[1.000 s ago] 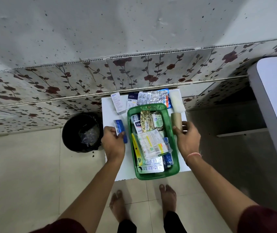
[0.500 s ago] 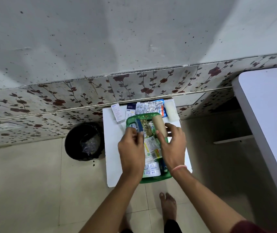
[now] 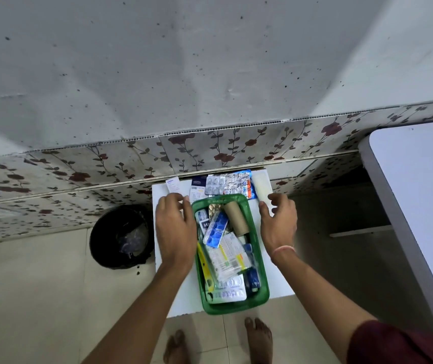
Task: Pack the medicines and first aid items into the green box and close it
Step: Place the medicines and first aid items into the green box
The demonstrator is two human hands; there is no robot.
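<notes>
Left hand (image 3: 175, 227), right hand (image 3: 279, 222): open, empty, outstretched

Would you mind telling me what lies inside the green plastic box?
The green plastic box holds a brown cardboard roll, a blue blister strip, and white packets; whatever lies beneath is covered.

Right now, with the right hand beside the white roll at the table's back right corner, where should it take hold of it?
Grip the white roll across its middle, coming down from above with the right hand. It lies flat and runs lengthwise away from the person, so thumb and fingers can close on its long sides. The right side is clear; the foil strips lie close on its left.
</notes>
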